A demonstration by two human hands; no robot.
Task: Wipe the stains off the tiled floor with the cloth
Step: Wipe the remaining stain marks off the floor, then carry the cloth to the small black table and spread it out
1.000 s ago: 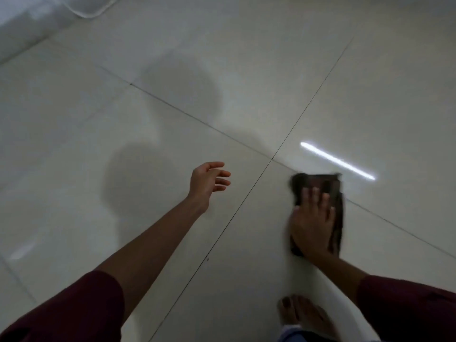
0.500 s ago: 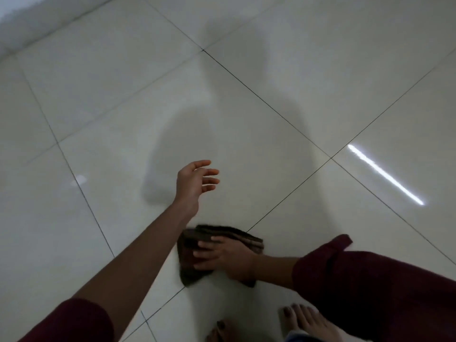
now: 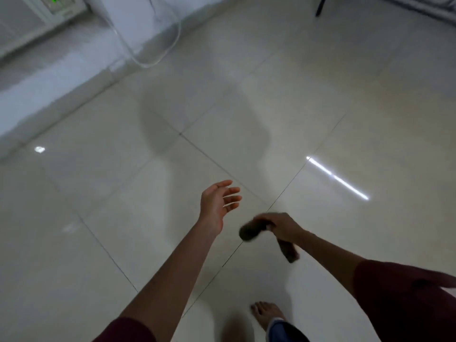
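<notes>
While the right hand (image 3: pixel 280 227) grips the bunched cloth (image 3: pixel 251 232) just above the tiled floor (image 3: pixel 98 243), the left hand (image 3: pixel 218 201) hovers empty, fingers spread; better to flatten it and press evenly

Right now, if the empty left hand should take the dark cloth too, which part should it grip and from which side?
Probably the rounded end of the cloth that sticks out left of the right hand. That end is free and nearest the open left hand, so come from the left. The other end hangs below the right hand, behind its wrist, harder to reach. The cloth is blurred, so its folds cannot be judged.
</notes>
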